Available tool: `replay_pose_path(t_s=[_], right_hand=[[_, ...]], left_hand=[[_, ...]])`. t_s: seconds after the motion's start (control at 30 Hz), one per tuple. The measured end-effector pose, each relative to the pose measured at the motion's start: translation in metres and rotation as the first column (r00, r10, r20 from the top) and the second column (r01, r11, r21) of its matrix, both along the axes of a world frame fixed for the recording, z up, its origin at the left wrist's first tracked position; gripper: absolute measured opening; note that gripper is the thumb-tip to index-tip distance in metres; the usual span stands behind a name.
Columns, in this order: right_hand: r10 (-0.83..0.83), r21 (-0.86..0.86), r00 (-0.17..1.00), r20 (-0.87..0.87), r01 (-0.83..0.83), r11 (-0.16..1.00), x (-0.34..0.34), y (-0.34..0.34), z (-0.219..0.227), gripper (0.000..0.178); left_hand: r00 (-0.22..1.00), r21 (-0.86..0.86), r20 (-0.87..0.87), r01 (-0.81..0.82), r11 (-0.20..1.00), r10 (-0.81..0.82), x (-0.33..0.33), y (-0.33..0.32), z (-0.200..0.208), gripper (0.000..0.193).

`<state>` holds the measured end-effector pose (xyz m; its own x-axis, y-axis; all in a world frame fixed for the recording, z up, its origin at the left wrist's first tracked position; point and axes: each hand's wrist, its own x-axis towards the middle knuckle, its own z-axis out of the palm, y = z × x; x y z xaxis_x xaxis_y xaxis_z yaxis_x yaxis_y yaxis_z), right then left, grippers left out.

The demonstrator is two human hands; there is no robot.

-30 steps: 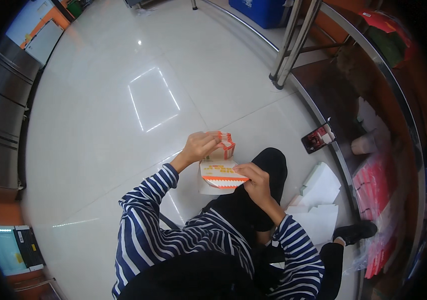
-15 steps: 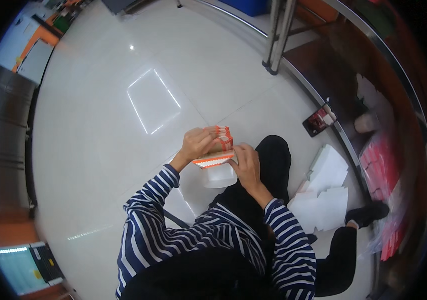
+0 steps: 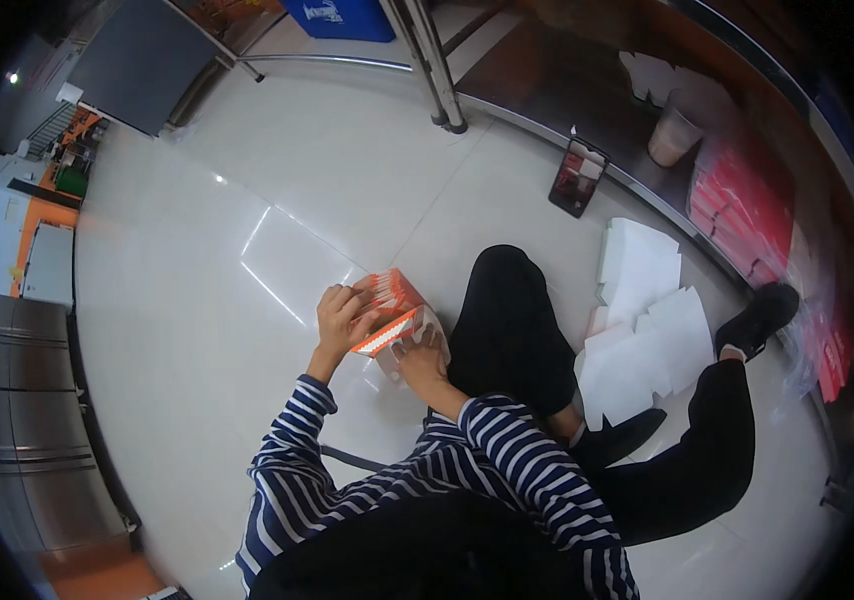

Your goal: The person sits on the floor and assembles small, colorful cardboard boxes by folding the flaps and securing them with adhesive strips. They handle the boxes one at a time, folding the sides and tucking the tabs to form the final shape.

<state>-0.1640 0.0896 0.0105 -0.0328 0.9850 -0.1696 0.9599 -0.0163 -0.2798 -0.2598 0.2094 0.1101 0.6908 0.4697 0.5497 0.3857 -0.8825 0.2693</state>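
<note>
In front of me, low over the floor, is a nested stack of orange-and-white paper food boxes [image 3: 394, 287]. At its near end a paper box [image 3: 387, 338] shows a white band with a zigzag orange edge and a brown inner side. My left hand [image 3: 344, 318] is closed on the left side of this box, fingers bent over the stack's edge. My right hand [image 3: 423, 362] is at the box's near right side, fingers bent against its pale panel. Its fingertips are partly hidden there.
Flat white cardboard blanks [image 3: 642, 345] lie on the floor by my right leg [image 3: 507, 320]. A phone [image 3: 579, 178] leans against a low metal shelf. On it are a plastic cup [image 3: 674, 137] and red packs in clear plastic [image 3: 742, 205]. A blue bin [image 3: 342, 18] stands farther off.
The box and stack have come left in the view and turned. My right hand has gone from the box's right edge to its near side. The whole view has swung round.
</note>
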Motion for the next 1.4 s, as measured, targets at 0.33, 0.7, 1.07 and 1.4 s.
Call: replay_pose_path(t_s=[0.33,0.7,1.07,1.4], right_hand=[[-0.103,-0.092,0.993,-0.064,0.097,0.991,0.001,0.02,-0.012,0.04],[-0.126,-0.086,0.787,-0.603,0.092,0.992,0.099,-0.118,0.221,0.019],[-0.377,0.229,0.666,-0.644,0.638,0.735,0.201,-0.262,0.323,0.013],[-0.291,0.036,0.957,0.02,0.29,0.956,0.255,-0.159,0.322,0.031]], left_hand=[[0.997,-0.2,0.044,-0.05,0.979,0.06,0.026,-0.009,0.037,0.035],[0.937,-0.759,0.349,0.282,0.586,0.0,0.156,-0.078,0.074,0.013],[0.788,-0.583,-0.461,0.077,0.809,-0.408,0.248,-0.154,-0.044,0.029],[0.854,-0.791,0.514,0.509,-0.34,0.083,0.253,-0.156,0.091,0.013]])
